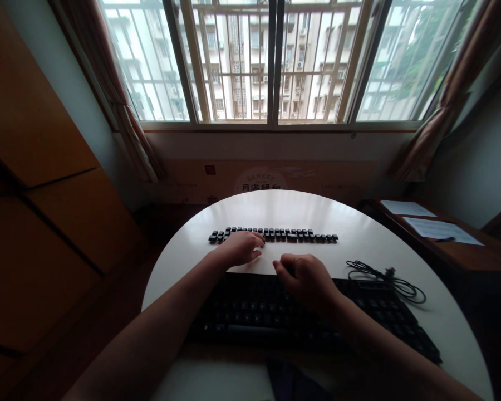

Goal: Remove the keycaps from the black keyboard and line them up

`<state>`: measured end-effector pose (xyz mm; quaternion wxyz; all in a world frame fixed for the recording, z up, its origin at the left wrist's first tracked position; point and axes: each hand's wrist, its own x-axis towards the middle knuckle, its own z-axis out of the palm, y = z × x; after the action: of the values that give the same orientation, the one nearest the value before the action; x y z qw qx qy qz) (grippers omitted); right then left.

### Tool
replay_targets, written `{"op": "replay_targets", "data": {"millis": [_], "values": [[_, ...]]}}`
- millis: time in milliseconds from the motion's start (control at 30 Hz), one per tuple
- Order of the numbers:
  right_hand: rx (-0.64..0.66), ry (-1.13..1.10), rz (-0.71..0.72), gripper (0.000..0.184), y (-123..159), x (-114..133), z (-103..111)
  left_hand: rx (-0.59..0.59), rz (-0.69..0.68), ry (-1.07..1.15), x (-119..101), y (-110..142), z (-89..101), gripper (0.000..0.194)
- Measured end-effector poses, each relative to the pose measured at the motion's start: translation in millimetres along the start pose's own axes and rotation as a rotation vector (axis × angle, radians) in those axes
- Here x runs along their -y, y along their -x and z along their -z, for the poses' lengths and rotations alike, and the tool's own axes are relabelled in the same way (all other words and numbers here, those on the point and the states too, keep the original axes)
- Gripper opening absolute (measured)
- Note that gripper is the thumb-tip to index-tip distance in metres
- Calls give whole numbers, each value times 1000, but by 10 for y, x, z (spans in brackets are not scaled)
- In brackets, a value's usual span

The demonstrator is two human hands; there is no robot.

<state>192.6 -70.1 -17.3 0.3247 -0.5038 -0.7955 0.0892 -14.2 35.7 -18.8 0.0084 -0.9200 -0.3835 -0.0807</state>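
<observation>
- Left hand (242,249): I see it palm down beyond the keyboard, fingers bent and thumb standing apart from them; whether a keycap lies in its fingertips I cannot tell.
- Right hand (307,274): I have it curled inward above the keyboard, thumb side toward the left hand; its fingers hide whatever they may grasp, so I cannot tell if it holds anything.
- Loose keycaps (292,234): a black band just ahead of both hands, running past the left hand on either side; the left fingertips are at its near edge, contact uncertain.
- Keyboard (250,320): black, beneath and nearer me than the hands, partly covered by the right forearm; keycaps show in its lower rows, while the part by the hands is too dark to read.
- Cable (404,288): black, coiled to the right of the right hand, beside the keyboard's far edge.
- Worktop (183,245): white and rounded, under hands, keycaps, keyboard and cable.
- Paper sheets (430,227): well apart, far right of the right hand, on a brown surface (492,250).
- Window (313,67): barred, beyond both hands.
</observation>
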Motion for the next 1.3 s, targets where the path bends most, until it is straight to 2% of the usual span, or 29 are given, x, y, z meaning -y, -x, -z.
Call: {"op": "replay_targets", "data": {"millis": [733,1300], "values": [[82,1,35,36,25,15,-46,-79,-23,-35,-11,-10,-16,16],[94,43,32,33,43,10,-94,18,27,56,-22,0,-37,12]]}}
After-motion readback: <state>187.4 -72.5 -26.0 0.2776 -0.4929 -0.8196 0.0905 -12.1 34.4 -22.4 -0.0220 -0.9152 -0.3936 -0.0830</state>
